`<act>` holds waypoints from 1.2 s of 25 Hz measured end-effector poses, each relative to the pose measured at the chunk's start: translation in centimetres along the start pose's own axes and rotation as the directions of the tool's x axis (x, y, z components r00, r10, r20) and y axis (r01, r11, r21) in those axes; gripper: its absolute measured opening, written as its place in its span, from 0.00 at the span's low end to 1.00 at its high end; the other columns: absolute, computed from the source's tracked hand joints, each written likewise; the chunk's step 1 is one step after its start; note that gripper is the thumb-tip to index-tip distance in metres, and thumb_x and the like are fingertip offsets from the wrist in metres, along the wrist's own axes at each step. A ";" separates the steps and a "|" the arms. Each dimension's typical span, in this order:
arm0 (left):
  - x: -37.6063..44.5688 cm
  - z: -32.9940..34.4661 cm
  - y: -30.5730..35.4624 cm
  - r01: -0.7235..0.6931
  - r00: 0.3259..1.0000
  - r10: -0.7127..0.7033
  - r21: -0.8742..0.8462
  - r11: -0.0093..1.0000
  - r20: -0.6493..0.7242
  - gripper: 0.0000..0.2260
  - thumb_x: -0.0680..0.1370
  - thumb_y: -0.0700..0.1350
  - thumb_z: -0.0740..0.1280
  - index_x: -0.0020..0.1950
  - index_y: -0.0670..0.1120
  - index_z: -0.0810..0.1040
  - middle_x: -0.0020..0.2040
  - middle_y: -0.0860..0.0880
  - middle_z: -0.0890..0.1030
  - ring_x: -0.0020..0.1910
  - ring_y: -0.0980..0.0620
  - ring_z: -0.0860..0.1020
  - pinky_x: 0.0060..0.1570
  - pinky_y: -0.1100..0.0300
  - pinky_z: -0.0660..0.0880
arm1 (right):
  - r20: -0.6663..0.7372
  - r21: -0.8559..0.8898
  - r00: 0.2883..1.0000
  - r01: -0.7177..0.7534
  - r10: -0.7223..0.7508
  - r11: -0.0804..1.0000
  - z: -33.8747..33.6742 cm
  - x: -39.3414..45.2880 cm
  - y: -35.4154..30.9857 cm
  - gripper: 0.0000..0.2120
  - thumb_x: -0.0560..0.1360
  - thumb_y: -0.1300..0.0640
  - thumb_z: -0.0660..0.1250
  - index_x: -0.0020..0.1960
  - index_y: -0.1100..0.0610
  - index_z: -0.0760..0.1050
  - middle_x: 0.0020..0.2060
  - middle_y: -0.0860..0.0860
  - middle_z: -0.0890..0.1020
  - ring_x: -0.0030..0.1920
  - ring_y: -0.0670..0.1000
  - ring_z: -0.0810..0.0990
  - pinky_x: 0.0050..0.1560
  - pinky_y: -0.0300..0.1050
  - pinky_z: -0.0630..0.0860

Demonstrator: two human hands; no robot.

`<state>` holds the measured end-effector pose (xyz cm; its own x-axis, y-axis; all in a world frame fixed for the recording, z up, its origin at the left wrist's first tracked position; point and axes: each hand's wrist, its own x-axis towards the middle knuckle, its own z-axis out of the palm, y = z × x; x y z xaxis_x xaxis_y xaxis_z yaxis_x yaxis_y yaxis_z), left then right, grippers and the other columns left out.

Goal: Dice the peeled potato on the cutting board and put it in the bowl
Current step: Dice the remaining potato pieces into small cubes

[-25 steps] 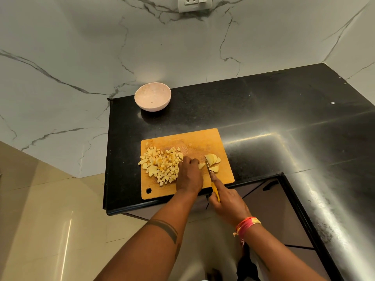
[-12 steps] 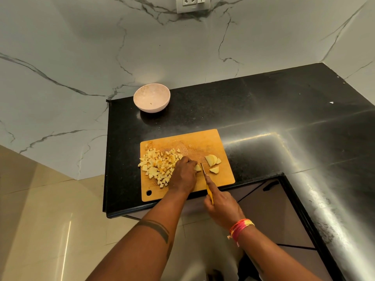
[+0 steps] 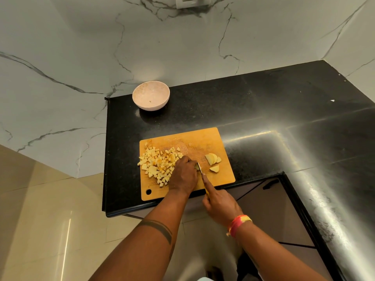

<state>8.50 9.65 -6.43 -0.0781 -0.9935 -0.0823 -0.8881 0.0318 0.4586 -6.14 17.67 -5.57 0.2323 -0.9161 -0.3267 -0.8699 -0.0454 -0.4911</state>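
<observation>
A wooden cutting board [image 3: 194, 138] lies on the black counter. A heap of diced potato [image 3: 158, 164] covers its left half. My left hand [image 3: 184, 174] sits beside the heap, fingers curled over a small potato piece [image 3: 196, 166] that is mostly hidden. My right hand [image 3: 218, 203] grips a yellow-handled knife [image 3: 199, 168], forefinger stretched along the blade's back, blade down against that piece. Several potato slices [image 3: 213, 162] lie on the board's right side. The pink bowl [image 3: 151, 97] stands at the counter's back left, apart from the board.
The black counter [image 3: 263, 102] turns in an L toward the right and front. Its left edge drops to a tiled floor. A marble wall with a socket plate [image 3: 192, 1] rises behind. Cabinet fronts with a dark handle [image 3: 271, 183] show below the counter.
Both hands and the knife have shifted left along the board, away from the slices on the right. The left hand now lies against the diced heap.
</observation>
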 end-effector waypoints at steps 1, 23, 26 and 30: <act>0.0 0.0 0.0 0.004 1.000 -0.004 -0.009 1.000 0.000 0.15 0.81 0.43 0.64 0.68 0.45 0.78 0.61 0.48 0.75 0.64 0.48 0.71 0.62 0.55 0.74 | 0.013 0.000 1.000 -0.003 0.003 1.000 0.3 -1.0 0.4 0.36 0.81 0.50 0.56 0.81 0.42 0.38 0.33 0.52 0.77 0.32 0.52 0.76 0.35 0.53 0.77; -0.1 -0.7 -0.4 0.066 0.998 -0.065 -0.037 0.997 0.026 0.16 0.81 0.44 0.65 0.69 0.46 0.76 0.64 0.47 0.74 0.64 0.47 0.73 0.63 0.56 0.73 | 0.031 0.042 0.999 0.019 -0.020 0.999 0.5 -3.0 0.9 0.36 0.81 0.51 0.56 0.81 0.41 0.38 0.29 0.48 0.75 0.27 0.48 0.73 0.28 0.45 0.67; -0.3 -1.1 -0.6 0.082 0.996 -0.080 -0.053 0.995 0.035 0.17 0.82 0.43 0.64 0.71 0.47 0.75 0.62 0.48 0.73 0.60 0.47 0.76 0.59 0.54 0.76 | -0.021 0.035 0.999 0.048 -0.047 0.998 0.3 -1.7 0.3 0.36 0.81 0.51 0.56 0.81 0.41 0.38 0.30 0.49 0.75 0.29 0.49 0.74 0.30 0.46 0.68; -0.5 -1.2 -0.5 0.106 0.994 -0.105 -0.042 0.994 0.017 0.14 0.82 0.45 0.64 0.68 0.47 0.77 0.59 0.47 0.74 0.57 0.47 0.77 0.54 0.51 0.78 | -0.015 0.037 0.998 0.062 -0.062 0.997 0.1 1.5 -0.8 0.36 0.79 0.50 0.56 0.81 0.40 0.40 0.33 0.52 0.76 0.32 0.54 0.76 0.34 0.53 0.73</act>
<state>9.50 9.96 -5.51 0.0082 -0.9894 -0.1447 -0.8715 -0.0780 0.4842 -5.08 16.41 -5.77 0.2791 -0.9174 -0.2836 -0.8371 -0.0877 -0.5400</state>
